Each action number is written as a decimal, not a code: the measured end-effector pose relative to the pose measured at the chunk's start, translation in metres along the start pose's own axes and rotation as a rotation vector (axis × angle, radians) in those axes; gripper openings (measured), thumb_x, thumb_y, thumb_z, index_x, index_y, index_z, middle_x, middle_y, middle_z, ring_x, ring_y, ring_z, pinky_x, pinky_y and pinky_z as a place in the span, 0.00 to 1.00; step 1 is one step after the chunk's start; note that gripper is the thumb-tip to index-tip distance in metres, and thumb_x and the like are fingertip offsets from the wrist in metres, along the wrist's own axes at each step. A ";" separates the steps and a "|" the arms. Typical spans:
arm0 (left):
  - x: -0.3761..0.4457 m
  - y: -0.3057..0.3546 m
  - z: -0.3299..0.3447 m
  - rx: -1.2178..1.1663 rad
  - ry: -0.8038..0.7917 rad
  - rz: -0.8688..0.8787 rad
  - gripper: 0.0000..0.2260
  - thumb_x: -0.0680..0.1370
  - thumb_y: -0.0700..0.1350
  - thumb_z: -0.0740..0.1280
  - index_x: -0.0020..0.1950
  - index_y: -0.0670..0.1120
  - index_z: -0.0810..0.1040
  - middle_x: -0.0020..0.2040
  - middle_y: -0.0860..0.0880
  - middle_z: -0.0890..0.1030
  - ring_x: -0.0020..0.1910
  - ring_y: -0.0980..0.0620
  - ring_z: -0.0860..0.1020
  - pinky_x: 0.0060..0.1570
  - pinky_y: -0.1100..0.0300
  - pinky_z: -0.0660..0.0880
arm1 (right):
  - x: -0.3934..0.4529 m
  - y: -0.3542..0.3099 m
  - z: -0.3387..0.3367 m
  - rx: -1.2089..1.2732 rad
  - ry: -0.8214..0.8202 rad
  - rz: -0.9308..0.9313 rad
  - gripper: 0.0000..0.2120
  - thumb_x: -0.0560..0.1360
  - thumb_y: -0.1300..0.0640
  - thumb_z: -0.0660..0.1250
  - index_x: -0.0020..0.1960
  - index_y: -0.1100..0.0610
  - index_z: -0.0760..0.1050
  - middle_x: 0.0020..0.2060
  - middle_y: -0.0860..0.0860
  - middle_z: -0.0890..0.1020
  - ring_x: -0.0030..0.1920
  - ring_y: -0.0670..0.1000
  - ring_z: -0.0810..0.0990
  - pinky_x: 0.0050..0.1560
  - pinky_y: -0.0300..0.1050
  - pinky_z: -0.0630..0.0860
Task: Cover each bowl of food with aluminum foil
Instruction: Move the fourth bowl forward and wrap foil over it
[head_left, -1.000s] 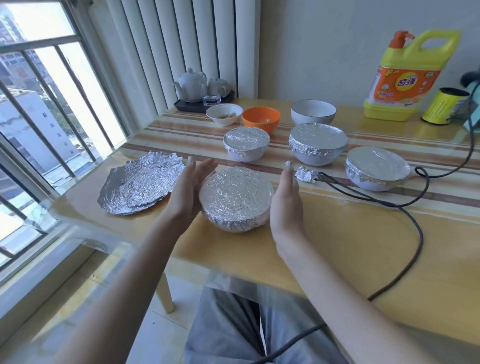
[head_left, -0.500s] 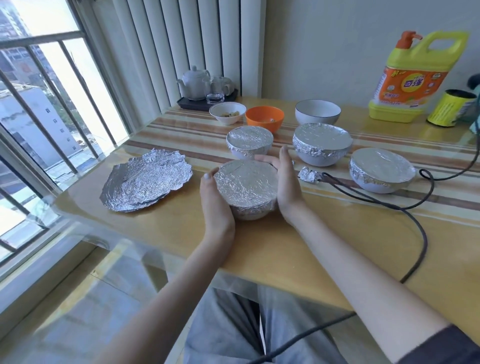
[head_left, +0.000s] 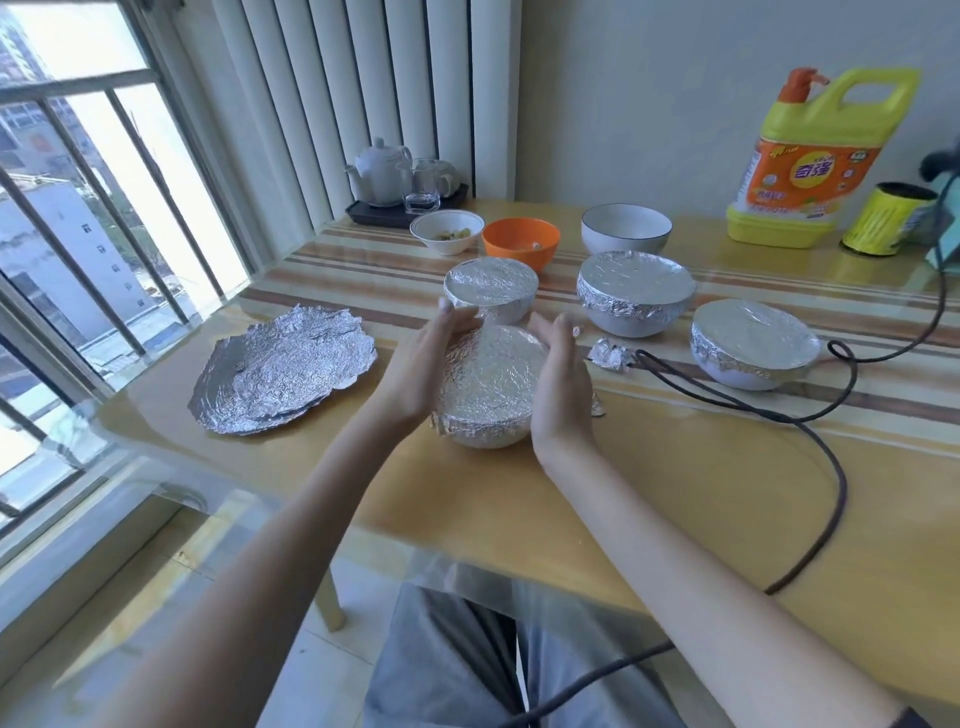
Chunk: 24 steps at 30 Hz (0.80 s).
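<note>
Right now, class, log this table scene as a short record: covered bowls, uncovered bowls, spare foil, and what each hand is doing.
Covered bowls: four; near bowl, small covered bowl, large covered bowl, right covered bowl
Uncovered bowls: three; small white bowl, orange bowl, white bowl
Spare foil: crumpled foil sheets, foil scrap
Left hand: holds near bowl's left side
Right hand: holds its right side

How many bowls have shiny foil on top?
4: the near bowl between both hands, the small bowl behind it, the big bowl mid-table, and the right bowl.
</note>
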<state>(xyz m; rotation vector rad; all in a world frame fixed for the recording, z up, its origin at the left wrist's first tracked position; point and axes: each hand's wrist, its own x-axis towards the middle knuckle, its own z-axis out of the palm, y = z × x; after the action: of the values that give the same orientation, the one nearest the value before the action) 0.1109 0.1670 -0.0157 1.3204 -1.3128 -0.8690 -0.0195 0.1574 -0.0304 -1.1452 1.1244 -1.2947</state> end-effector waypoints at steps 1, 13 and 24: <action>0.001 -0.002 0.002 -0.005 0.008 -0.015 0.33 0.72 0.71 0.47 0.60 0.53 0.78 0.62 0.50 0.80 0.65 0.55 0.75 0.71 0.48 0.65 | -0.001 0.001 0.002 -0.024 0.030 -0.013 0.34 0.72 0.32 0.46 0.64 0.49 0.76 0.61 0.47 0.79 0.63 0.46 0.75 0.67 0.51 0.69; -0.003 -0.009 0.004 0.031 0.149 -0.078 0.30 0.75 0.70 0.44 0.60 0.55 0.76 0.59 0.52 0.81 0.63 0.54 0.76 0.68 0.47 0.68 | 0.014 -0.007 -0.016 -0.248 -0.135 0.027 0.29 0.78 0.34 0.47 0.65 0.51 0.73 0.59 0.47 0.77 0.58 0.47 0.72 0.57 0.46 0.66; 0.005 -0.008 -0.003 0.153 0.018 -0.022 0.25 0.81 0.62 0.48 0.65 0.53 0.77 0.64 0.50 0.78 0.66 0.55 0.73 0.70 0.54 0.65 | 0.033 -0.011 -0.013 -0.325 -0.333 -0.084 0.24 0.81 0.40 0.47 0.59 0.47 0.79 0.59 0.52 0.80 0.61 0.49 0.76 0.67 0.51 0.69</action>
<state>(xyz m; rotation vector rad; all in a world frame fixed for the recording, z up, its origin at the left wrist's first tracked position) 0.1163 0.1619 -0.0216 1.4598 -1.3754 -0.7826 -0.0343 0.1250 -0.0203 -1.5982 1.0669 -0.9553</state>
